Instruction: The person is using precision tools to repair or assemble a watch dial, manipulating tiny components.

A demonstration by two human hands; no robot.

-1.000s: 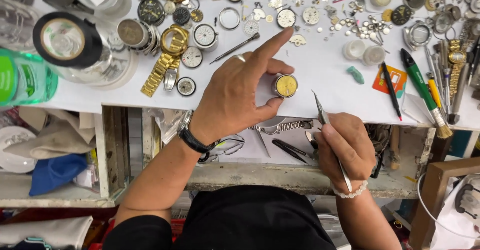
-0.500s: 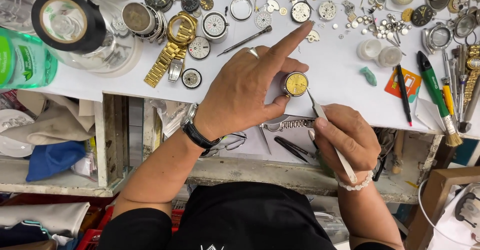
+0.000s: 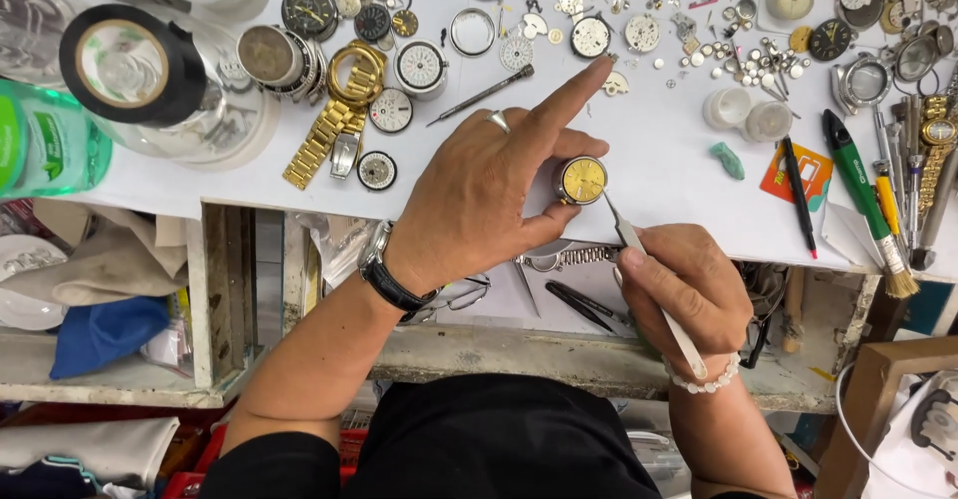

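1. The watch (image 3: 582, 180) is judged small, light, stiff and fragile at the dial; it is best gripped by its round rim
2. A yellow dial in a silver case is shown
3. It is pinched at the white table's (image 3: 659, 150) near edge by the left hand (image 3: 489, 195), forefinger stretched out
4. Tweezers (image 3: 654, 294) are pinched in the right hand (image 3: 684, 294), tip at the dial's edge

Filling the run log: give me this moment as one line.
left hand: pinches gold-dial watch on white table | right hand: holds tweezers, tip at the dial's edge
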